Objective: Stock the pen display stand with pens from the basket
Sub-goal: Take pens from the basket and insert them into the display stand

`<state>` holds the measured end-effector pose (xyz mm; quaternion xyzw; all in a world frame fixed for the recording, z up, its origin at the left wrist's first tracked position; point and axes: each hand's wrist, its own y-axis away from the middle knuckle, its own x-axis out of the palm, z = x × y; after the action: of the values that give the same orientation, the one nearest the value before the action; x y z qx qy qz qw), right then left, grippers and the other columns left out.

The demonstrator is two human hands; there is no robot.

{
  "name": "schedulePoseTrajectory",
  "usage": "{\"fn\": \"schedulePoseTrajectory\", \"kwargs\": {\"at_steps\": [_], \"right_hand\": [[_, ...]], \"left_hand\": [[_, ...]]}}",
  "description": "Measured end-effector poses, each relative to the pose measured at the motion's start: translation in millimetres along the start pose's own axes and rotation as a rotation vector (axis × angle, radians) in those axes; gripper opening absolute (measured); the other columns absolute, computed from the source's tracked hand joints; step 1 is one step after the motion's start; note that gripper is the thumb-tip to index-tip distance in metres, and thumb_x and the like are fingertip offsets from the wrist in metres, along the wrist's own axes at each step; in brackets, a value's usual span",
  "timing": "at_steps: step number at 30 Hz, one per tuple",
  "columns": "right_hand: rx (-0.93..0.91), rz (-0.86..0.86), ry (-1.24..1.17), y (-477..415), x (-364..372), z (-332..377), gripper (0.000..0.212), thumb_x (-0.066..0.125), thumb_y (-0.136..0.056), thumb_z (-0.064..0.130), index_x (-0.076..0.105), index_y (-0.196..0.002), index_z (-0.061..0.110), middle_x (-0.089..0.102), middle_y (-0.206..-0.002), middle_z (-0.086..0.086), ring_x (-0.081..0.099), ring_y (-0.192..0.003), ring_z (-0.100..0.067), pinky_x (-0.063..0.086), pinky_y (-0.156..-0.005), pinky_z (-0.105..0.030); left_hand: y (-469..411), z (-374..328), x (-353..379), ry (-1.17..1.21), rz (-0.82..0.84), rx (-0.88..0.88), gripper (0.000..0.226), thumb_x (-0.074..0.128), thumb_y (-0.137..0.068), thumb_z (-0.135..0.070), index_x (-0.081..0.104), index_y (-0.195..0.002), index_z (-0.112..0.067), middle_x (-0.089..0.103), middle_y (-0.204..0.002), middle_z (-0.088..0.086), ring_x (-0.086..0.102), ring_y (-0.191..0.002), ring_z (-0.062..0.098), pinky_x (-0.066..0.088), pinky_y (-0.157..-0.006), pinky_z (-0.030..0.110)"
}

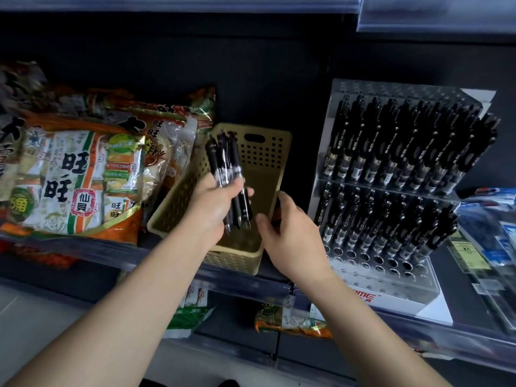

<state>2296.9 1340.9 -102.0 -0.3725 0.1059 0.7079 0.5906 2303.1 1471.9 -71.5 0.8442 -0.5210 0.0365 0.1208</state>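
1. A bundle of black click pens (229, 174) is in the left hand (212, 208), whose grip wraps their middles, tips down, over the beige perforated plastic basket (259, 152).
2. The right hand (293, 236) curls at the basket's right rim; I cannot tell whether its grip holds it.
3. Just right stands the clear acrylic tiered pen display stand (391, 286), 2 tiers packed.
4. Orange snack bags (78, 177) lie left.

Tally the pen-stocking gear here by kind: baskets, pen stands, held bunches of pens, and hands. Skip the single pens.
Yellow basket: 1
Clear pen display stand: 1
Bunch of black pens, held: 1
Hands: 2, left hand and right hand
Total: 5
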Motion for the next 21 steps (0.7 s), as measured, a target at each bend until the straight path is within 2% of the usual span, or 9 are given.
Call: {"fn": "schedulePoseTrajectory", "kwargs": {"at_steps": [2,5,8,10,12,14,17,19,21], "right_hand": [[0.001,0.011,-0.003,-2,0,-3,0.054,0.048,-0.096,0.039,0.035,-0.142,0.016,0.064,-0.108,-0.005,0.061,-0.097,-0.025,0.049,-0.076,-0.033],[0.008,0.069,-0.001,-3,-1,-5,0.053,0.048,-0.096,0.039,0.037,-0.143,0.017,0.063,-0.121,-0.005,0.059,-0.109,-0.025,0.049,-0.087,-0.035],[-0.039,-0.01,-0.015,0,-6,1,0.037,0.046,-0.097,0.03,0.051,-0.132,0.018,0.066,-0.113,-0.004,0.062,-0.101,-0.022,0.046,-0.077,-0.029],[-0.11,-0.151,-0.16,3,-15,7,0.022,0.043,-0.095,0.024,0.063,-0.104,0.021,0.067,-0.085,0.008,0.061,-0.075,-0.013,0.044,-0.064,-0.028],[-0.098,-0.2,-0.421,7,-28,16,0.022,0.044,-0.097,0.023,0.061,-0.083,0.023,0.054,-0.062,0.013,0.052,-0.057,-0.012,0.049,-0.052,-0.041],[-0.061,-0.194,-0.684,13,-45,26,0.028,0.045,-0.1,0.028,0.064,-0.083,0.014,0.052,-0.06,0.009,0.05,-0.056,-0.018,0.051,-0.051,-0.046],[-0.02,-0.118,-0.87,21,-69,31,0.05,0.044,-0.097,0.04,0.059,-0.085,-0.007,0.048,-0.061,-0.006,0.045,-0.053,-0.015,0.042,-0.045,-0.026],[-0.013,-0.058,-0.85,25,-79,29,0.046,0.052,-0.093,0.04,0.055,-0.076,-0.003,0.047,-0.062,-0.011,0.042,-0.049,-0.019,0.038,-0.038,-0.025],[-0.003,-0.037,-0.776,27,-86,22,0.031,0.062,-0.09,0.028,0.056,-0.068,0.008,0.046,-0.06,-0.011,0.042,-0.044,-0.022,0.038,-0.036,-0.025]], "left_hand": [[7,-9,3,0.021,0.004,0.122,0.009,0.056,-0.092,-0.011,0.06,-0.095,-0.019,0.073,-0.078,-0.009,0.068,-0.089,0.015,0.052,-0.083,0.044],[22,-27,8,0.067,0.075,0.278,0.012,0.052,-0.094,-0.009,0.058,-0.102,-0.014,0.073,-0.089,-0.005,0.068,-0.084,0.013,0.054,-0.072,0.035],[41,-40,11,0.112,0.177,0.329,0.013,0.051,-0.093,-0.005,0.059,-0.101,-0.011,0.073,-0.088,-0.002,0.067,-0.077,0.013,0.053,-0.062,0.027],[56,-40,13,0.127,0.263,0.292,0.013,0.052,-0.09,-0.005,0.061,-0.098,-0.008,0.073,-0.088,0.001,0.066,-0.075,0.014,0.054,-0.061,0.028],[69,-34,14,0.147,0.335,0.215,0.023,0.058,-0.081,-0.01,0.061,-0.102,-0.002,0.072,-0.089,0.006,0.066,-0.075,0.016,0.055,-0.061,0.03],[78,-23,15,0.163,0.375,0.118,0.041,0.063,-0.072,-0.014,0.059,-0.11,0.003,0.072,-0.089,0.01,0.068,-0.079,0.02,0.055,-0.064,0.033],[87,-6,18,0.162,0.378,0.011,0.048,0.067,-0.066,-0.014,0.058,-0.11,0.002,0.072,-0.087,0.01,0.067,-0.086,0.026,0.052,-0.077,0.041],[92,2,21,0.166,0.394,-0.045,0.058,0.069,-0.064,-0.013,0.053,-0.117,0.005,0.07,-0.087,0.013,0.065,-0.085,0.029,0.05,-0.077,0.043],[97,10,24,0.182,0.435,-0.088,0.061,0.068,-0.064,-0.013,0.05,-0.119,0.008,0.069,-0.081,0.015,0.066,-0.076,0.028,0.052,-0.066,0.037]]}}
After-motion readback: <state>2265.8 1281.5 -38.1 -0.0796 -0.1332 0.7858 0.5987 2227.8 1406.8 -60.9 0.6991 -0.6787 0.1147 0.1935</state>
